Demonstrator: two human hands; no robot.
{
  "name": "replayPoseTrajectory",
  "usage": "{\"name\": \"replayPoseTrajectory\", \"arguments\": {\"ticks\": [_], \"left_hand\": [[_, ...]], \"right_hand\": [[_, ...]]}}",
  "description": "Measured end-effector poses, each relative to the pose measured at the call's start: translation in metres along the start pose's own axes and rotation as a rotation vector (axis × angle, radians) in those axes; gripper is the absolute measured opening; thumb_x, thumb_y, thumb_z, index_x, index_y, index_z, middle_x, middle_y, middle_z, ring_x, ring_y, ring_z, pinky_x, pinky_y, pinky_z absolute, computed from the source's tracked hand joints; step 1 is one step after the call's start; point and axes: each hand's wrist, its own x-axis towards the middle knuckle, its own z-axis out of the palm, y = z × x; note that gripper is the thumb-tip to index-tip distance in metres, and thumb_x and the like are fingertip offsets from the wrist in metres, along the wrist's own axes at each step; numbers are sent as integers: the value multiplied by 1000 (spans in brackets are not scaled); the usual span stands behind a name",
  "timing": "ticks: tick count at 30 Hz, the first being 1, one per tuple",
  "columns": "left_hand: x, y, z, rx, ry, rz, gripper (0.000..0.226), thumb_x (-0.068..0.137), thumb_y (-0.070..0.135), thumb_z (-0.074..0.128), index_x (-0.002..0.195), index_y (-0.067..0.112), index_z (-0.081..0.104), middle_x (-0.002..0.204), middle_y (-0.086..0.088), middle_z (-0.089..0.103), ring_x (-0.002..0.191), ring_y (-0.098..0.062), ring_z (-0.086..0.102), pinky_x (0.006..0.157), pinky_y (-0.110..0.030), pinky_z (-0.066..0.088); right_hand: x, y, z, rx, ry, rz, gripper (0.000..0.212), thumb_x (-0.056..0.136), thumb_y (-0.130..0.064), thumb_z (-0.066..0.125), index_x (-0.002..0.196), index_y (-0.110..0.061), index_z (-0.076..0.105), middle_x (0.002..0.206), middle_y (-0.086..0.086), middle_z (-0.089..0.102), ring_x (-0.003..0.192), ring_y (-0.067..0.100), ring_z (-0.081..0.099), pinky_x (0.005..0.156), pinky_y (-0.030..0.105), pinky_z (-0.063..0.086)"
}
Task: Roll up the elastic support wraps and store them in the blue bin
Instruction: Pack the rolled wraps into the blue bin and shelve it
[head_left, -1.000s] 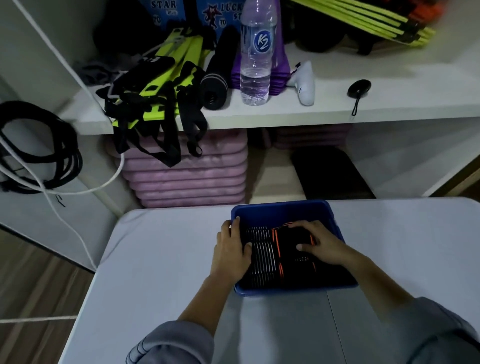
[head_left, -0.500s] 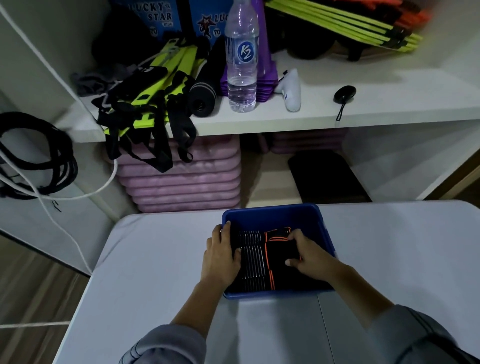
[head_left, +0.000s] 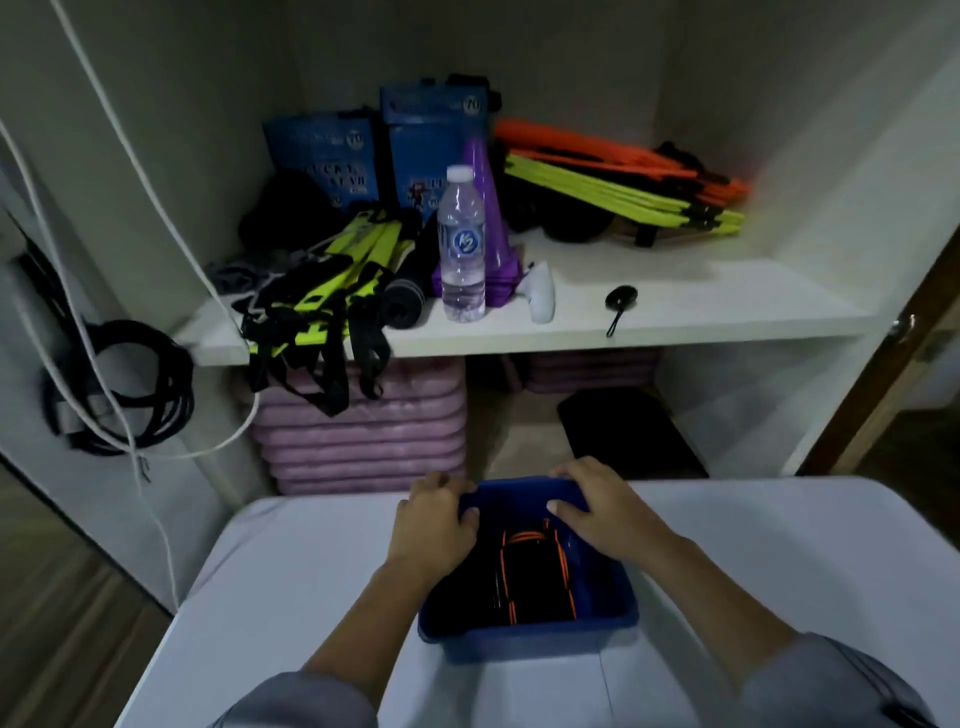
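The blue bin (head_left: 524, 636) stands on the white table (head_left: 291, 582), near its far edge. Inside it lie black elastic support wraps with orange edging (head_left: 535, 577), rolled and packed side by side. My left hand (head_left: 434, 519) grips the bin's far left corner, fingers curled over the rim. At the far right part of the rim, my right hand (head_left: 597, 506) holds on with its thumb inside the bin. Both forearms reach over the bin and hide part of its sides.
Beyond the table is a white shelf (head_left: 675, 306) with a water bottle (head_left: 461, 244), a purple cone stack (head_left: 485, 228), yellow and orange hurdles (head_left: 623, 182) and strapped yellow gear (head_left: 322, 296). Pink mats (head_left: 363, 431) are stacked below. Black cables (head_left: 124, 384) hang at left.
Both hands left the wraps inside the bin and moved up to grip its far rim. The view has tilted upward, showing more of the shelf.
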Motion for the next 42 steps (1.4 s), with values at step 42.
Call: {"name": "replayPoseTrajectory", "arguments": {"ticks": [42], "left_hand": [[175, 266, -398, -392, 883, 438, 34, 93, 42, 49, 123, 27, 53, 139, -11, 32, 113, -30, 52, 93, -35, 45]], "right_hand": [[143, -238, -430, 179, 1105, -305, 31, 91, -40, 54, 100, -14, 69, 129, 20, 45, 131, 30, 30, 100, 28, 27]]}}
